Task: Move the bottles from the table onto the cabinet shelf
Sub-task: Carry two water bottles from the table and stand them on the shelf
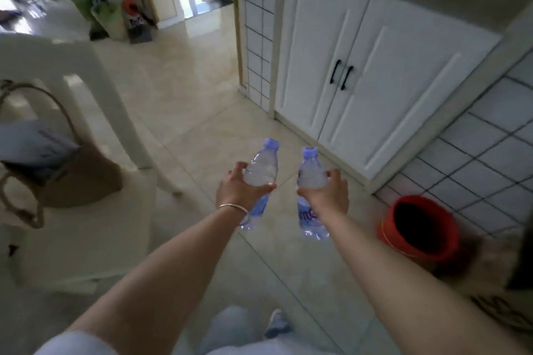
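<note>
Chair (pixel 86 72), white and plastic, stands at the far left on the pale tiled floor (pixel 184 89), and a brown bag (pixel 72 179) with rope handles sits on its seat with a grey bundle in its mouth. Right of the chair, both bare forearms reach forward over the floor. The left hand (pixel 239 187), with a thin bangle (pixel 233 206) at the wrist, has its grip closed around the middle of the left bottle (pixel 261 170), a clear plastic one with a blue cap and blue label; the fingers wrap its body, and the cap tilts up and away from the person. Just beside it, not touching, the right bottle (pixel 311 173) of the same kind is clasped at its waist by the right hand (pixel 328 193), that grip likewise wrapped tight, with the label end hanging below the wrist. Both bottles are in the air, short of the white cabinet (pixel 375 72), whose two doors with black handles (pixel 341 73) are shut. Further right, a red bucket (pixel 418 230) stands on the floor against a white tiled wall (pixel 490 135). Along the bottom edge, the person's pale trousers and one shoe show, blurred.
</note>
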